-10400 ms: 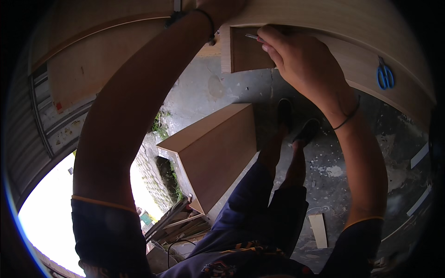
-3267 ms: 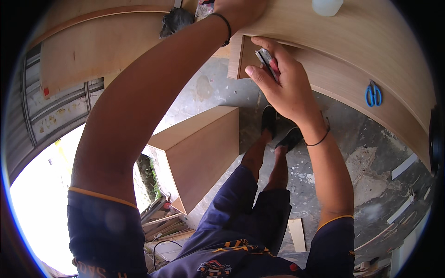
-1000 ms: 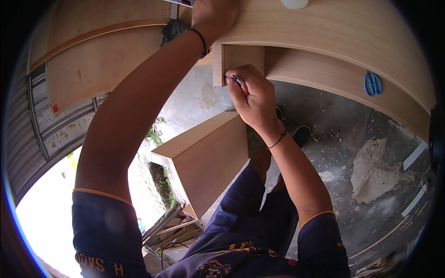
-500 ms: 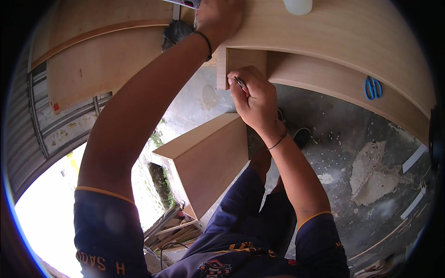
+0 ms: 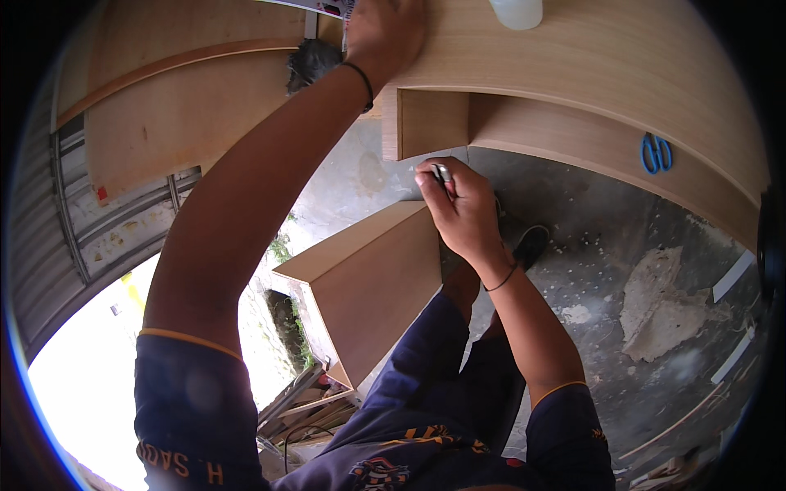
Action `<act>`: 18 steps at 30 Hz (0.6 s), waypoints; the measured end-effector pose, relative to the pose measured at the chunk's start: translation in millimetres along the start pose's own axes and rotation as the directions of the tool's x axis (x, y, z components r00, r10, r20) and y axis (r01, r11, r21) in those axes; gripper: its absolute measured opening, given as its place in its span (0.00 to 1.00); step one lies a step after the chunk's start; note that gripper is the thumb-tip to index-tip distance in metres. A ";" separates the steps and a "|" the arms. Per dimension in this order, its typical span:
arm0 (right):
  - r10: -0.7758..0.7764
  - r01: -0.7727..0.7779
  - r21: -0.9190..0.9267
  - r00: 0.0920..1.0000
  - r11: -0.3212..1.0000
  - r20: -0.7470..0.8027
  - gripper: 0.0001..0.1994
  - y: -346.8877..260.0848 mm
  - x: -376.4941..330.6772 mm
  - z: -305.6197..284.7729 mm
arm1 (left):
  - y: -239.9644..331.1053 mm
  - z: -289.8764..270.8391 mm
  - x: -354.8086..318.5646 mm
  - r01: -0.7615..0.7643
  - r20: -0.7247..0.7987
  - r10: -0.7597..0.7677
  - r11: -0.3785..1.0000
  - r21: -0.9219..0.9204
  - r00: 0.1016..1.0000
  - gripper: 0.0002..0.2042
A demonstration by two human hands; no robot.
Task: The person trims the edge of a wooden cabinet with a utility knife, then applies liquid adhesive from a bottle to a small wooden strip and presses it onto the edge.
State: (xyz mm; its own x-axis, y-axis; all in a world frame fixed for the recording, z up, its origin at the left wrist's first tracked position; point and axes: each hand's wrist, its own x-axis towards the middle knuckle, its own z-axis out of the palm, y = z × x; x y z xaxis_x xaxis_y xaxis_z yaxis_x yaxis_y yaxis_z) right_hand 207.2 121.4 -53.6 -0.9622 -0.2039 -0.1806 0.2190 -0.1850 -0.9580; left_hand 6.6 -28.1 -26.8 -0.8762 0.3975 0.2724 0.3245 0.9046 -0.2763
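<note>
My right hand [image 5: 465,214] is closed around a small slim tool [image 5: 443,173] with dark, silvery and red parts; its exact kind is mostly hidden in the fist. The fist hangs just below the front end of a light wooden furniture piece [image 5: 573,61], apart from its upright end panel [image 5: 391,124]. My left hand [image 5: 391,33] rests at the left end of the piece's top, with its fingers hidden or cut off by the upper edge of the view. Beside that wrist lies a dark, crumpled bundle [image 5: 314,64].
Blue-handled scissors [image 5: 656,153] hang over the furniture's front edge at right. A whitish container [image 5: 517,11] stands on top. A wooden box-like piece [image 5: 372,299] stands on the floor by my legs. Wood scraps [image 5: 311,413] lie lower left; plywood sheets [image 5: 205,110] stand at left.
My right hand has drawn back from the end panel, downward and slightly right, still gripping the small tool. My left hand has barely moved.
</note>
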 end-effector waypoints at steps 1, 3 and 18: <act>0.197 -0.197 0.069 0.980 0.978 0.013 0.06 -0.9 -7.0 -3.0 | -3.3 2.8 -1.5 -0.024 -0.028 0.025 1.000 0.017 0.999 0.19; 0.589 -0.547 0.349 0.808 0.761 -0.017 0.17 22.2 -29.1 -16.6 | -2.5 6.0 -3.8 -0.065 -0.069 0.069 0.996 0.064 0.995 0.19; 0.568 -0.323 0.724 0.815 0.610 -0.115 0.29 62.7 -113.5 -53.9 | 1.5 -18.0 16.1 0.136 0.085 -0.109 0.873 -0.469 0.990 0.25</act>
State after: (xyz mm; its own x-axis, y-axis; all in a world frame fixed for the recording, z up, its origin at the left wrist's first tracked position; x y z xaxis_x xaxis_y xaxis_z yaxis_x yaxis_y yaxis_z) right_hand 321.4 184.8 -105.2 -0.6779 -0.1605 -0.7174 0.5617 -0.7427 -0.3646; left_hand -0.6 -17.5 -6.2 -0.9335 0.2823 0.2212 0.3310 0.9156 0.2284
